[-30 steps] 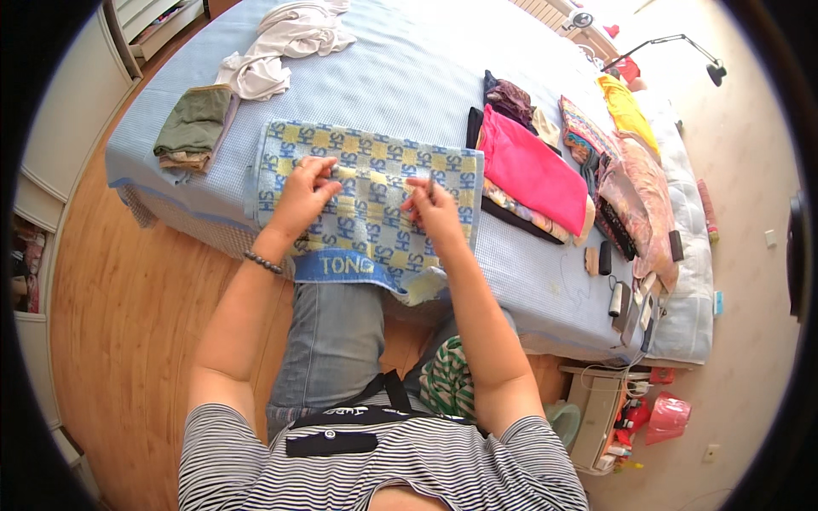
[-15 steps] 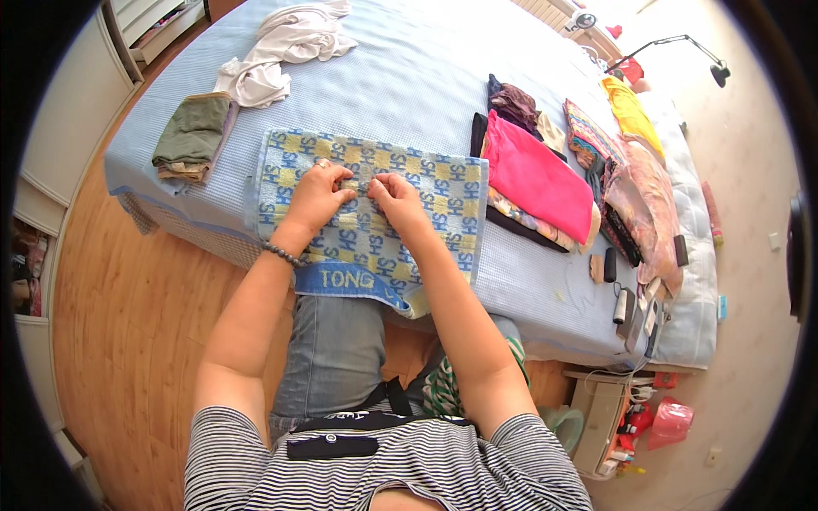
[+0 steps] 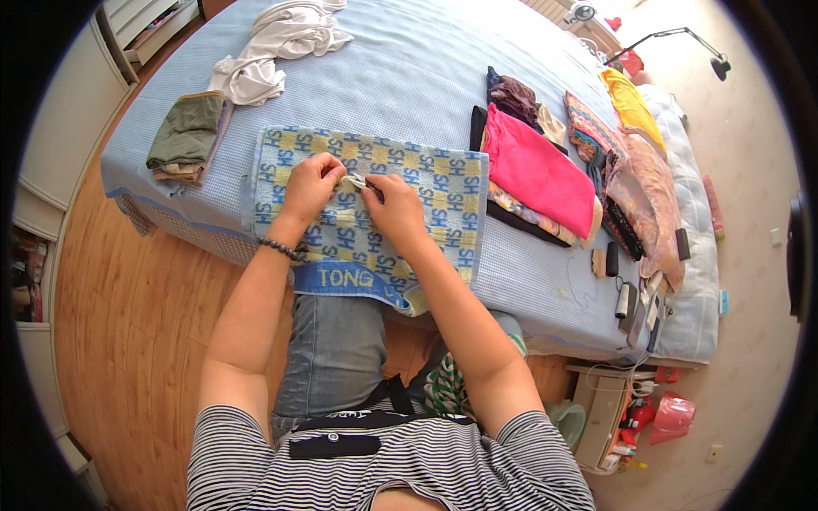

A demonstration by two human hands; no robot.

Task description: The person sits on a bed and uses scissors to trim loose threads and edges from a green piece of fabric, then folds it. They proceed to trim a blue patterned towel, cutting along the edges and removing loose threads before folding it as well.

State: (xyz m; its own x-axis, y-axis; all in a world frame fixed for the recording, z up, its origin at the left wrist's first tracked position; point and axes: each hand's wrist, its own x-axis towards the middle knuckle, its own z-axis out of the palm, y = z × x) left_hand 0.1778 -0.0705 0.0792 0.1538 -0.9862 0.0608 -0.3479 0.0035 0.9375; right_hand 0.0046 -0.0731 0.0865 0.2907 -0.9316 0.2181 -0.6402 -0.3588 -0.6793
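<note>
A blue and yellow checked towel (image 3: pixel 400 170) with a blue end band lies spread at the near edge of the bed, its front end hanging over the side by my knees. Above the towel's middle, my left hand (image 3: pixel 313 189) is closed in a pinch, thumb against fingers. Facing it, my right hand (image 3: pixel 396 207) is closed too, its thumb and forefinger on a small, thin, whitish object (image 3: pixel 354 180) that shows between the hands. It is too small to name. What my left fingertips pinch, if anything, is hidden.
The bed's light blue cover (image 3: pixel 409 77) carries a folded green stack (image 3: pixel 185 132) and crumpled white cloth (image 3: pixel 290 38) at left. Folded clothes topped by a pink garment (image 3: pixel 541 175) lie right, beyond them a yellow garment (image 3: pixel 632 106). A lamp (image 3: pixel 720 66) stands far right.
My hands have drawn slightly apart, the left a little toward the left. The whitish object now shows plainly between my fingers. The towel stays in place.
</note>
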